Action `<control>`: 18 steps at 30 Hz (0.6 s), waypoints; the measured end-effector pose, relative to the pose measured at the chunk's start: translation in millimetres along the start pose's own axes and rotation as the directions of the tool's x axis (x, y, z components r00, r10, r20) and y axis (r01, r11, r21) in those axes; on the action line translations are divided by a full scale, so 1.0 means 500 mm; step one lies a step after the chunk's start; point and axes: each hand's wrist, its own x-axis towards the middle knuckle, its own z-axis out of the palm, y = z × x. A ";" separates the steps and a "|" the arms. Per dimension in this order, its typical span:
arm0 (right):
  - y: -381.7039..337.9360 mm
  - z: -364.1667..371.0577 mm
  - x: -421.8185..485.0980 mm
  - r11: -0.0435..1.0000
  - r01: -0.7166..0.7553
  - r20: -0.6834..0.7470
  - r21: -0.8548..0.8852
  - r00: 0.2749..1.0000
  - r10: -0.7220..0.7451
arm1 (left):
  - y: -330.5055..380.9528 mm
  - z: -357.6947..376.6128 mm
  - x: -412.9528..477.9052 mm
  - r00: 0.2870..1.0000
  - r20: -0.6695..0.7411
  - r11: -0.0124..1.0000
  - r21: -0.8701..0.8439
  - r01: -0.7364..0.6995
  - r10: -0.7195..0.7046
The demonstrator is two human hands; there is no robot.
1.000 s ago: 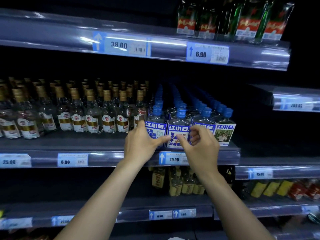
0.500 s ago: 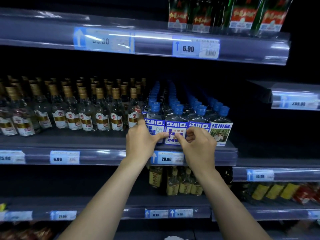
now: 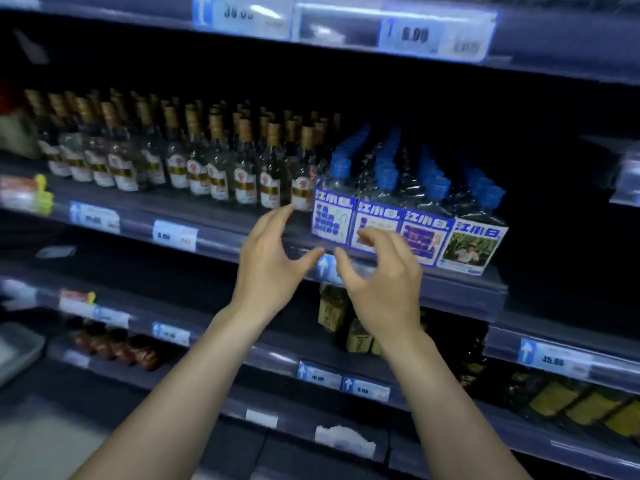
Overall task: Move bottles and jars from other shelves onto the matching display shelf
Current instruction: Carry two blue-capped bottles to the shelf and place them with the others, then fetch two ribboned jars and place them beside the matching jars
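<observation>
On the middle shelf (image 3: 214, 221), gold-capped bottles (image 3: 214, 168) stand in rows at the left, upright. Just right of them, blue-capped bottles (image 3: 381, 209) with blue-and-white labels fill the shelf's right end, the front row at the shelf lip. The left hand (image 3: 273, 261) hangs in front of the shelf edge, below the seam between the two groups, fingers spread and curled, holding nothing. The right hand (image 3: 384, 285) is beside it, thumbs nearly meeting, its fingers apart and curled in front of the second blue-capped bottle's label; whether they touch it cannot be told.
</observation>
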 end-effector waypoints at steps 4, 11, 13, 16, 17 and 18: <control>-0.050 0.035 -0.046 0.988 0.074 0.085 0.137 0.993 -0.086 | -0.044 -0.067 -0.087 0.995 -0.096 0.997 0.069 0.034 -0.027; -0.204 0.100 -0.175 0.948 -0.034 0.356 0.318 0.931 -0.086 | -0.157 -0.236 -0.256 0.979 -0.051 0.967 0.157 0.203 -0.197; -0.261 0.123 -0.221 0.936 -0.068 0.436 0.344 0.895 -0.095 | -0.191 -0.308 -0.316 0.962 -0.067 0.946 0.176 0.271 -0.264; -0.364 0.164 -0.308 0.926 -0.118 0.537 0.359 0.837 -0.101 | -0.249 -0.434 -0.422 0.938 -0.099 0.907 0.239 0.347 -0.333; -0.407 0.179 -0.344 0.925 -0.133 0.579 0.355 0.809 -0.105 | -0.269 -0.481 -0.463 0.925 -0.103 0.888 0.260 0.380 -0.366; -0.453 0.194 -0.383 0.925 -0.146 0.621 0.352 0.775 -0.114 | -0.289 -0.529 -0.507 0.910 -0.106 0.866 0.277 0.415 -0.402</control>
